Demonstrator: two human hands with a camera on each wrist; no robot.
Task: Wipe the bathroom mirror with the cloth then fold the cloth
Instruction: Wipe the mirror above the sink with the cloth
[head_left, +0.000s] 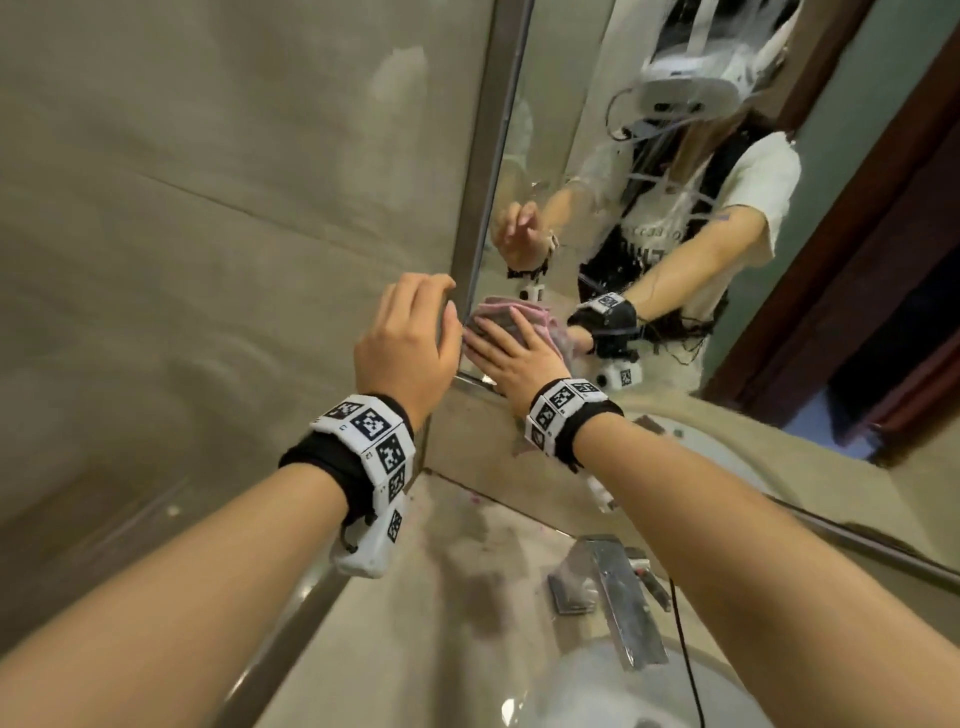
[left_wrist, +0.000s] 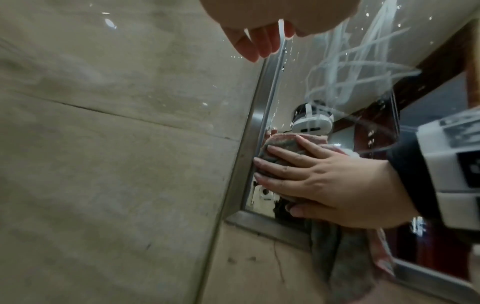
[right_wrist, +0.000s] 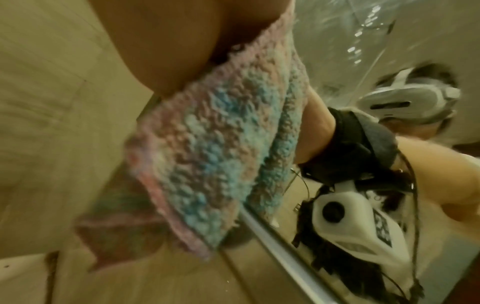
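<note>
We are pressing the pink-and-grey terry cloth (head_left: 506, 318) flat against the mirror (head_left: 582, 156) under our right hand (head_left: 514, 364), fingers spread straight, at the glass's lower corner by the steel frame (head_left: 480, 171). Our left hand (head_left: 408, 343) is hovering just beside it, fingers loosely curved, holding nothing.

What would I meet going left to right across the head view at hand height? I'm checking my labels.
Tiled wall → left hand → cloth under the right hand → mirror.
</note>
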